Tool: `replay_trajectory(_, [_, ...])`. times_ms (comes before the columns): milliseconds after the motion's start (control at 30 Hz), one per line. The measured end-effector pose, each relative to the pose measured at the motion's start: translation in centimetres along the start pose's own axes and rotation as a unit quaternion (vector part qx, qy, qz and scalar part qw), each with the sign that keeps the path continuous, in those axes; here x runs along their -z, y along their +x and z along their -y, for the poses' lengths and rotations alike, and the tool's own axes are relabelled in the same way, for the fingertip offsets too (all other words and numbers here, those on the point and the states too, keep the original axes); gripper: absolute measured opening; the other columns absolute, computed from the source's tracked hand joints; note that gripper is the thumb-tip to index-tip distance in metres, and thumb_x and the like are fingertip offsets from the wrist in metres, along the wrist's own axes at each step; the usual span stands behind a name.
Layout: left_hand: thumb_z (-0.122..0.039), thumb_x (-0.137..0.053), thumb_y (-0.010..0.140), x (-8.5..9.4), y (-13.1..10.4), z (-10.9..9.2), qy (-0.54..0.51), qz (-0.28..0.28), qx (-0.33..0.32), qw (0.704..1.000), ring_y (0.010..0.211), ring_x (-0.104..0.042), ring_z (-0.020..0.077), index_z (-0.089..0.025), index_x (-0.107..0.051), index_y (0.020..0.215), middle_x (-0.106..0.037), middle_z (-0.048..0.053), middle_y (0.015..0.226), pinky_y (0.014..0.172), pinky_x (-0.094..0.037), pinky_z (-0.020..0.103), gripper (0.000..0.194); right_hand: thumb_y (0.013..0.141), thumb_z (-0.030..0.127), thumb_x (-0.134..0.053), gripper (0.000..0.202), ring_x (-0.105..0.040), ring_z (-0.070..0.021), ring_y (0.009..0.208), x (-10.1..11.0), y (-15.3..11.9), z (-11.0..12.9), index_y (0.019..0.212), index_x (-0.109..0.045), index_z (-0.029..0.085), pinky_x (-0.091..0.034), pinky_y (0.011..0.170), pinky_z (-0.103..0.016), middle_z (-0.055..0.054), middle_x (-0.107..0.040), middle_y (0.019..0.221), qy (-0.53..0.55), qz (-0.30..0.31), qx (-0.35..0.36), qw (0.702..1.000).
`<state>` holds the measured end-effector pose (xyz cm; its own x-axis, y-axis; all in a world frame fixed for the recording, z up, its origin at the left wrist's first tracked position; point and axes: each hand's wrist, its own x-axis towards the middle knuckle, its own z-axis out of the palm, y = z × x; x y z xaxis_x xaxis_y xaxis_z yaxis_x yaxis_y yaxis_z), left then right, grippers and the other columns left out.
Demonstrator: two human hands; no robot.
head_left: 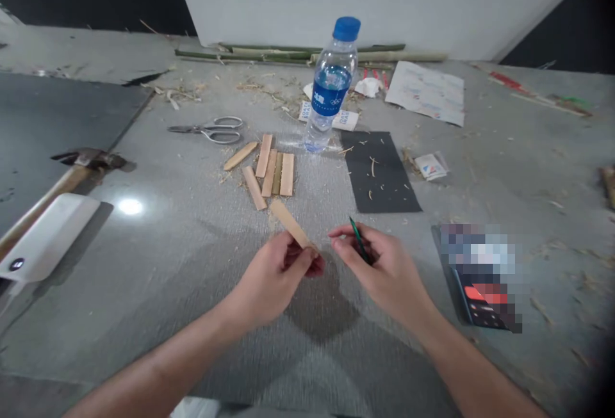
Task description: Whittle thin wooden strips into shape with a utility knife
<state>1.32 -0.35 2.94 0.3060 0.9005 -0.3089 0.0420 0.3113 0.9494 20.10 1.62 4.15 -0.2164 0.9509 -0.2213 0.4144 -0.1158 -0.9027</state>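
Observation:
Between the thumb and fingers of my left hand (281,267) is a flat, pale bamboo strip (291,223), its far end tilted up and to the left. My right hand (379,261), just to the right, holds a thin green tool (358,237) that looks like a small knife or pen; its lower part is hidden in the palm. The right thumb and index fingertips are close together, apart from the strip. Several short wooden pieces (287,175) lie beyond my left hand, most of them side by side.
A water bottle (328,91) stands behind the pieces. Scissors (211,128), a hammer (89,159) and a white power bank (50,235) lie left. Black sandpaper (382,171) and a phone (480,283) lie right. Green bamboo stalks (269,56) line the wall.

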Motion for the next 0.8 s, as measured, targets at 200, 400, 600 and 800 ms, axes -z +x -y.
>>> replay_trajectory(200, [-0.025, -0.055, 0.093, 1.0, 0.9, -0.3, 0.112, 0.044, -0.007, 0.993, 0.062, -0.051, 0.0123, -0.017, -0.06, 0.08, -0.056, -0.002, 0.067, 0.057, -0.036, 0.025, 0.016, 0.086, 0.045, -0.068, 0.028, -0.044, -0.0103, 0.055, -1.0, 2.2, -1.0, 0.079, -0.066, 0.018, -0.033, 0.05, -0.025, 0.003, -0.052, 0.062, 0.049, -0.045, 0.009, 0.998])
replay_trajectory(400, [-0.034, -0.052, 0.097, 1.8, 1.6, 0.5, 0.079, 0.01, -0.008, 0.997, 0.07, -0.054, 0.0123, -0.018, -0.064, 0.091, -0.06, -0.001, 0.076, 0.061, -0.04, 0.024, 0.021, 0.093, 0.046, -0.06, 0.032, -0.031, -0.0061, 0.042, -1.0, 2.6, -3.7, 0.074, -0.056, 0.02, -0.022, 0.038, -0.023, 0.005, -0.048, 0.059, 0.154, -0.106, -0.024, 0.982])
replay_trajectory(600, [-0.039, -0.05, 0.1, 2.2, 1.7, 1.4, 0.013, -0.045, 0.003, 0.999, 0.073, -0.059, 0.0113, -0.018, -0.064, 0.091, -0.064, -0.001, 0.077, 0.068, -0.045, 0.024, 0.026, 0.095, 0.039, -0.059, 0.021, -0.027, -0.0054, 0.041, -0.6, 1.6, -4.1, 0.082, -0.058, 0.022, -0.02, 0.038, -0.023, 0.004, -0.053, 0.063, 0.204, -0.103, -0.039, 0.973])
replay_trajectory(800, [-0.04, -0.052, 0.099, 2.6, 1.4, 1.3, -0.023, -0.072, 0.011, 0.997, 0.073, -0.061, 0.0119, -0.019, -0.066, 0.087, -0.067, 0.0, 0.076, 0.068, -0.047, 0.024, 0.028, 0.094, 0.034, -0.061, 0.02, -0.036, -0.0082, 0.044, -0.4, 1.1, -4.1, 0.078, -0.06, 0.022, -0.023, 0.039, -0.025, 0.003, -0.049, 0.06, 0.149, -0.102, -0.024, 0.983])
